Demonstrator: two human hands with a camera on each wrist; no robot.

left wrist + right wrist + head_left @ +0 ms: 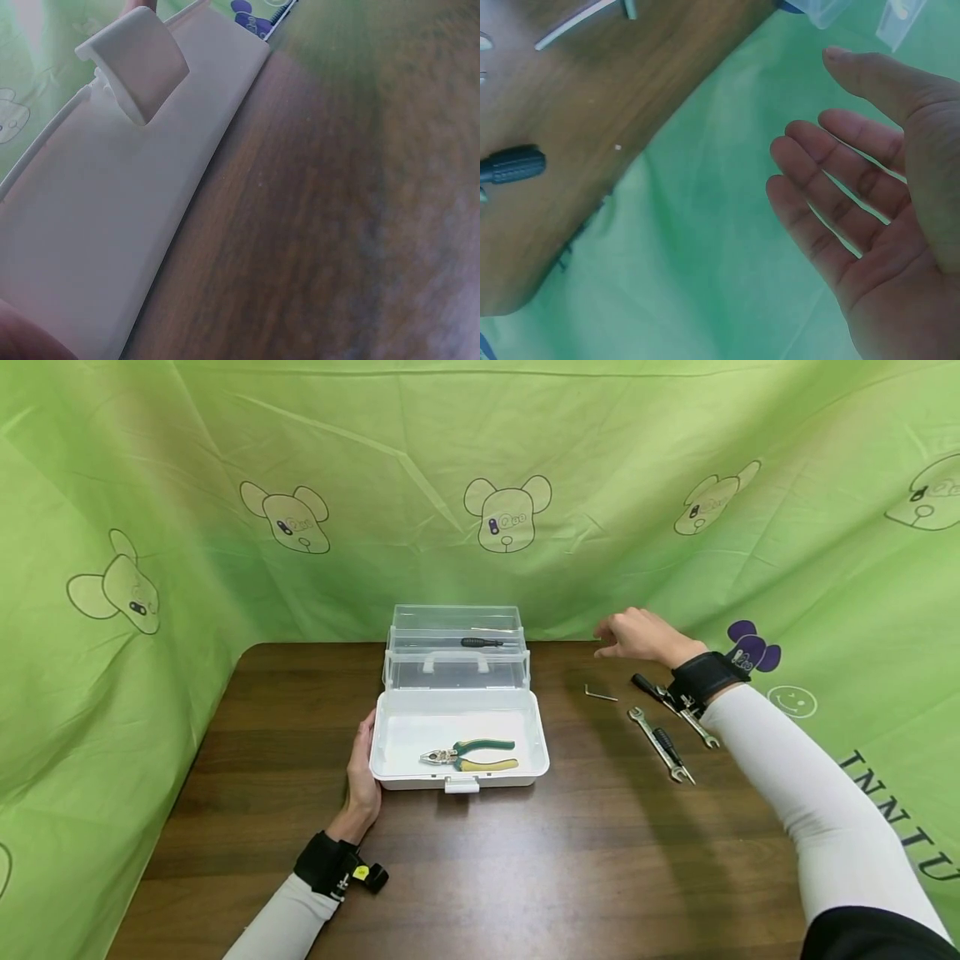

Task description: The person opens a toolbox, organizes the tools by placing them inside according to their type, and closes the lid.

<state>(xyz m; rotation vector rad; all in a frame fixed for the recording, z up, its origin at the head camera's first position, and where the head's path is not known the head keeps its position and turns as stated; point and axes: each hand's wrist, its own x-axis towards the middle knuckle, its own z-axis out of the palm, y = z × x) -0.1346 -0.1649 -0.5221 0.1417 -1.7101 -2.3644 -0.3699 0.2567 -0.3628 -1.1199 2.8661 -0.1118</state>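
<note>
A white toolbox (459,781) stands with its clear lid raised at the back. My left hand (363,772) rests along its left wall, fingers lying against the side; the left wrist view shows the box's front latch (142,67) close up. Inside the box lie pliers (472,756) with green and yellow handles. Held out over the table's back edge, my right hand (637,635) has nothing in it, its fingers loosely extended in the right wrist view. Nearest to it on the table is a small hex key (600,696).
Right of the box lie wrenches (651,735) and black-handled screwdrivers (666,745), partly under my right forearm. A dark-handled screwdriver (480,642) sits in the raised clear section. Green printed cloth (360,460) hangs behind the wooden table (285,735).
</note>
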